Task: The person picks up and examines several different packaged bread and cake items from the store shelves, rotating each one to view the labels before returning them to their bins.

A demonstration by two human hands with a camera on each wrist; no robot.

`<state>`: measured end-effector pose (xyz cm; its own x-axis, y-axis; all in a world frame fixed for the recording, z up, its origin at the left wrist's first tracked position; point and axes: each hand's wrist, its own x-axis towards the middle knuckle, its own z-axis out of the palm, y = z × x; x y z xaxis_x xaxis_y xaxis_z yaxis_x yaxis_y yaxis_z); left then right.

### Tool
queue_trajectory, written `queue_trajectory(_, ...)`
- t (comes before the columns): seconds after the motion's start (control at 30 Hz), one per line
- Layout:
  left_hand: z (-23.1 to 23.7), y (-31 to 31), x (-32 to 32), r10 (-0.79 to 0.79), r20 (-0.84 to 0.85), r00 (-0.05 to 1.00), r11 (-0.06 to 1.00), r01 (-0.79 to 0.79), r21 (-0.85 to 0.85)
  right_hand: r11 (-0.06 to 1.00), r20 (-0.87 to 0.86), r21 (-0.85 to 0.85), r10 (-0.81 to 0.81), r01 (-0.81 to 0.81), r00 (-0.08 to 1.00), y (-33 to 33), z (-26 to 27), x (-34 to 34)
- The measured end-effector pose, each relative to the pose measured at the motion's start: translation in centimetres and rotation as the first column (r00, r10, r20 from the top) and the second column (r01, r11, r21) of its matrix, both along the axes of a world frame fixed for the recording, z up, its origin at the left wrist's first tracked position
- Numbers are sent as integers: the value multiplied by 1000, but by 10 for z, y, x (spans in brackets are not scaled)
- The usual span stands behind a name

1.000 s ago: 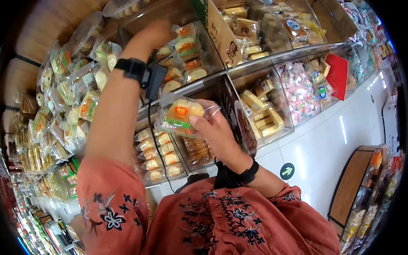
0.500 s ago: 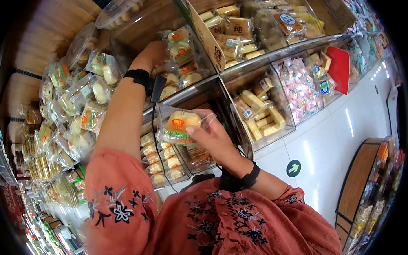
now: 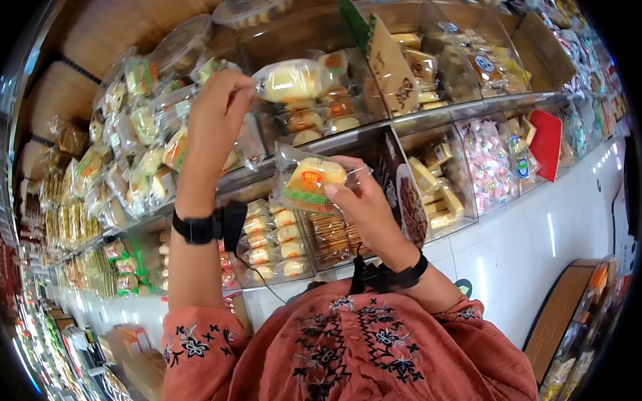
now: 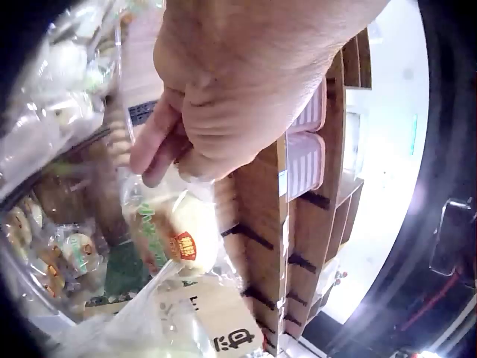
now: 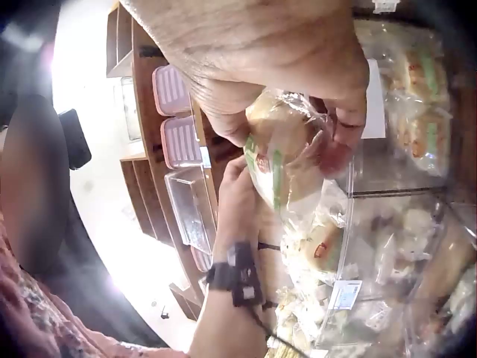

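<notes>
In the head view my left hand (image 3: pixel 220 108) is at the left end of a bagged cream bun (image 3: pixel 292 81), over the upper bin. The left wrist view shows the fingers curled at the top of a clear bag with a pale bun (image 4: pixel 197 233), red label and green print. Nearer the body, my right hand (image 3: pixel 367 202) grips another bagged bun (image 3: pixel 313 178) with an orange label, thumb on its front. In the right wrist view that hand (image 5: pixel 276 67) holds the bag (image 5: pixel 287 153) from above; the left fingers show behind it, contact unclear.
Bagged buns (image 3: pixel 131 136) are heaped at the left. A cardboard sign (image 3: pixel 394 67) stands right of the upper bin. Lower bins hold small buns (image 3: pixel 260 238) and brown sticks (image 3: pixel 329 235). Clear dividers and a red card (image 3: pixel 547 143) are at the right.
My left hand has come out of the upper bin, moving left, with a bagged bun now at its fingers. The right hand keeps its bag. The head view has shifted, showing more at the left.
</notes>
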<state>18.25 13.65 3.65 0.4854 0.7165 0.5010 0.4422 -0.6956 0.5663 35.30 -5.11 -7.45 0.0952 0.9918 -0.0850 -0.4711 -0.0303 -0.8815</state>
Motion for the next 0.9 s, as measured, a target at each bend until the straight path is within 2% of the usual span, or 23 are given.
queue_trajectory(0.03,-1,-14,-15,15,67,998,998,-19,52,1000,11,10,26,-26,1000,0,3,-2)
queue_trajectory(0.07,-2,-29,-27,8,148,989,1000,-11,24,998,5,4,56,-56,998,-1,16,-4)
queue_trajectory(0.17,-13,-61,-62,13,245,969,995,-37,93,989,28,96,110,-113,994,-1,23,-17)
queue_trajectory(0.2,-18,-75,-71,68,343,937,997,-53,-55,978,23,141,149,-151,989,1,23,-21)
queue_trajectory(0.3,-30,-91,-97,71,490,869,997,-67,-27,952,94,146,257,-269,962,-1,35,-37)
queue_trajectory(0.43,-35,-106,-126,81,605,792,996,-87,-20,913,234,200,308,-356,922,3,30,-61)
queue_trajectory(0.57,-43,-111,-152,117,704,701,993,-102,-65,891,264,187,361,-414,895,6,28,-77)
queue_trajectory(0.6,-44,-113,-157,128,720,682,992,-87,-94,890,254,186,367,-417,895,6,29,-82)
queue_trajectory(0.7,-50,-118,-164,235,841,486,958,32,-286,880,304,191,369,-436,878,8,36,-91)
queue_trajectory(0.73,-41,-124,-163,380,790,481,898,14,-440,875,333,194,367,-444,869,8,38,-93)
queue_trajectory(0.8,-53,-128,-174,285,853,436,903,177,-392,871,386,169,372,-461,844,8,44,-97)
queue_trajectory(0.9,-71,-128,-191,280,724,631,922,35,-387,858,418,170,383,-485,824,9,43,-104)
